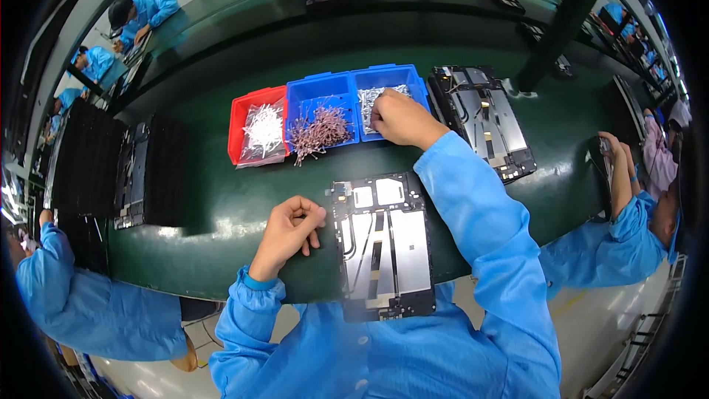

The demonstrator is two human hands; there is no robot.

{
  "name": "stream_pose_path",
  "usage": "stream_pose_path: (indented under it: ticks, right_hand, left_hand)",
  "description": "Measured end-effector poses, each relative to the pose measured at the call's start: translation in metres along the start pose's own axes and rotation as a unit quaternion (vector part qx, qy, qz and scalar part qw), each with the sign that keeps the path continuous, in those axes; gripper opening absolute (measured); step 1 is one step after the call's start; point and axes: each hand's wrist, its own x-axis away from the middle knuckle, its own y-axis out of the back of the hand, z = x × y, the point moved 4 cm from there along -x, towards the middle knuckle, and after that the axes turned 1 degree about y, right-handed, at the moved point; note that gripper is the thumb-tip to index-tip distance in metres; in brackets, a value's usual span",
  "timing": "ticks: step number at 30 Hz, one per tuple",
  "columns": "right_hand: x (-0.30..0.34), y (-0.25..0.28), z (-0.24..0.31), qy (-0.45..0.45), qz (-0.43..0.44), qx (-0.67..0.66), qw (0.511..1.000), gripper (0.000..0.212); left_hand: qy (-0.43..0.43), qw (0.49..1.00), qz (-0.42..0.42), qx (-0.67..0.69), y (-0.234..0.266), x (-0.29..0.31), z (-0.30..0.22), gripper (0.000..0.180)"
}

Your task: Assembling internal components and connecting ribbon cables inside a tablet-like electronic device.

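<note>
My right hand [402, 118] reaches into a blue bin [422, 96] of small silvery parts [367, 103], its fingers closed and bent down among them. Whatever sits between those fingertips is hidden. Beside an opened tablet [413, 244] my left hand [288, 233] hovers with curled fingers, thumb and forefinger together. I cannot make out anything in that pinch. The tablet lies in front of me, its silver plates, black strips and cables showing, its lower end at the table edge. Neither hand touches it.
Left of the silvery parts stand a blue bin [317, 77] with thin pinkish leads [321, 127] and a red bin [236, 129] with bagged white pieces [264, 129]. More opened tablets [491, 122] are stacked at right. Dark stacks [133, 177] stand left. Co-workers in blue sit around; a dark post [565, 26] rises far right.
</note>
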Motion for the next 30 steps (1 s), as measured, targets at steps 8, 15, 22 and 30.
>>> stream_pose_path:
  ticks: [8,15,22,30]
  right_hand:
    - [0.017,0.024,0.01,0.004,-0.168,-0.096,0.981,0.015]
    - [0.096,0.021,0.087,0.129,-0.196,-0.373,0.898,0.016]
    - [0.138,-0.003,0.116,-0.001,-0.088,-0.547,0.832,0.02]
    - [0.141,-0.013,0.117,-0.029,-0.015,-0.603,0.797,0.014]
  left_hand:
    - [-0.015,1.0,-0.007,0.021,-0.002,0.004,-0.001,0.022]
    - [-0.125,0.984,-0.051,0.115,-0.028,0.021,-0.026,0.023]
    - [-0.112,0.977,-0.022,0.181,-0.042,0.032,-0.028,0.025]
    - [0.018,0.96,0.067,0.271,-0.037,0.034,-0.027,0.02]
